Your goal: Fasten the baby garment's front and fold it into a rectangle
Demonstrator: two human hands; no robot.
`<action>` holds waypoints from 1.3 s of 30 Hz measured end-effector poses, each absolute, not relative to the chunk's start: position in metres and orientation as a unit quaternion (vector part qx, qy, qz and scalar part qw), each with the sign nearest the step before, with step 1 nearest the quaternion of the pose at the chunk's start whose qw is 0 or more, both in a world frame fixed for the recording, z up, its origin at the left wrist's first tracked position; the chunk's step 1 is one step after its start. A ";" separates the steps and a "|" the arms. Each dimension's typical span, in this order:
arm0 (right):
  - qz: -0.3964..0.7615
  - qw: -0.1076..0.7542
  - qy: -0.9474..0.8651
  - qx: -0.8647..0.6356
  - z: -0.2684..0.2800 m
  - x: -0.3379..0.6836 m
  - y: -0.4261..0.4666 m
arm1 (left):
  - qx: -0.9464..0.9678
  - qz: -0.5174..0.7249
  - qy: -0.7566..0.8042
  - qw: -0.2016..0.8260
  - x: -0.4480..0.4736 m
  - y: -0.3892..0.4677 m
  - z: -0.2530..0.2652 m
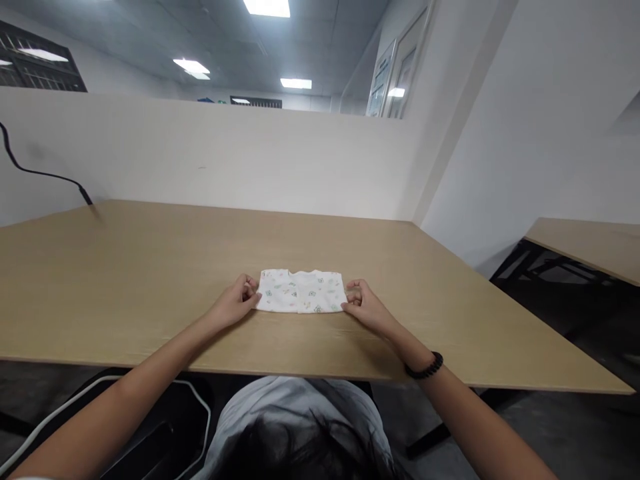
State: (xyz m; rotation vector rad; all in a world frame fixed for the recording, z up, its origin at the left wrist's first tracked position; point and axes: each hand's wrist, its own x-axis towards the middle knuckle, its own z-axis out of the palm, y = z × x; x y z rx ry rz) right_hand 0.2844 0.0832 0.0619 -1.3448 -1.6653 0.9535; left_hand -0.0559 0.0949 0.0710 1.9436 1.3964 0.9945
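Note:
A small white baby shirt [303, 293] with a scattered green and brown print lies folded into a flat, wide strip on the table. A notch like a neckline shows at the middle of its far edge. At its left end, my left hand [239, 299] pinches the near corner between thumb and curled fingers. The opposite near corner is between the thumb and bent fingers of my right hand [364, 303], and a black beaded bracelet [425, 367] circles that wrist. Both forearms reach in over the table's front edge.
The wooden table [200, 247] ends at a low white partition [260, 157] at the back. A black cable [50, 175] hangs down at the far left. A second table [590, 240] stands to the right, and a dark chair or bag [160, 427] is below on the left.

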 end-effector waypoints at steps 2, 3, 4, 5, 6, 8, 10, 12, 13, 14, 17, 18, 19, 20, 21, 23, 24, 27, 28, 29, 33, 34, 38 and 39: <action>0.377 0.394 -0.666 -0.509 0.062 0.285 0.082 | 0.720 0.379 0.516 0.267 -0.056 0.097 0.068; 0.378 0.402 -0.666 -0.502 0.062 0.284 0.082 | 0.718 0.387 0.512 0.270 -0.057 0.097 0.068; 0.379 0.412 -0.663 -0.497 0.062 0.284 0.082 | 0.714 0.396 0.507 0.277 -0.056 0.097 0.068; 0.381 0.425 -0.657 -0.493 0.062 0.283 0.082 | 0.709 0.405 0.501 0.287 -0.056 0.097 0.068; 0.384 0.438 -0.649 -0.489 0.062 0.282 0.083 | 0.702 0.416 0.495 0.299 -0.055 0.096 0.069; 0.391 0.458 -0.636 -0.483 0.062 0.280 0.084 | 0.685 0.435 0.484 0.328 -0.054 0.095 0.070; 0.396 0.467 -0.624 -0.486 0.062 0.280 0.084 | 0.672 0.448 0.475 0.349 -0.053 0.094 0.072; 0.401 0.467 -0.612 -0.497 0.061 0.281 0.085 | 0.669 0.446 0.476 0.356 -0.053 0.094 0.071; 0.400 0.465 -0.608 -0.504 0.060 0.282 0.086 | 0.672 0.439 0.480 0.354 -0.054 0.095 0.070; 0.396 0.462 -0.606 -0.512 0.059 0.284 0.086 | 0.675 0.429 0.487 0.351 -0.055 0.096 0.069; 0.352 0.435 -0.629 -0.539 0.056 0.287 0.087 | 0.693 0.394 0.505 0.331 -0.059 0.099 0.066; 0.323 0.419 -0.650 -0.546 0.056 0.288 0.087 | 0.703 0.383 0.509 0.316 -0.060 0.099 0.065; 0.286 0.400 -0.675 -0.550 0.057 0.288 0.086 | 0.716 0.374 0.513 0.292 -0.060 0.099 0.066; 0.241 0.380 -0.704 -0.549 0.058 0.289 0.085 | 0.733 0.365 0.513 0.257 -0.059 0.099 0.066; 0.193 0.361 -0.733 -0.544 0.059 0.289 0.083 | 0.756 0.354 0.507 0.216 -0.058 0.098 0.067; 0.110 0.313 -0.786 -0.521 0.062 0.288 0.078 | 0.807 0.315 0.481 0.132 -0.054 0.094 0.069; 0.084 0.278 -0.810 -0.509 0.064 0.287 0.076 | 0.833 0.282 0.466 0.102 -0.051 0.091 0.070; 0.077 0.141 -0.857 -0.490 0.066 0.286 0.068 | 0.878 0.143 0.451 0.072 -0.046 0.084 0.070; 0.087 0.102 -0.861 -0.490 0.066 0.285 0.066 | 0.882 0.102 0.455 0.071 -0.045 0.082 0.069; 0.096 0.073 -0.861 -0.494 0.067 0.285 0.064 | 0.883 0.070 0.459 0.071 -0.045 0.080 0.068; 0.108 0.026 -0.852 -0.512 0.076 0.286 0.061 | 0.874 0.024 0.478 0.079 -0.046 0.081 0.071; 0.108 0.028 -0.848 -0.518 0.081 0.284 0.063 | 0.867 0.025 0.491 0.083 -0.044 0.084 0.074; 0.087 0.083 -0.825 -0.552 0.102 0.259 0.084 | 0.829 0.062 0.553 0.058 -0.024 0.104 0.085; 0.078 0.095 -0.821 -0.558 0.105 0.250 0.092 | 0.824 0.071 0.560 0.047 -0.016 0.111 0.086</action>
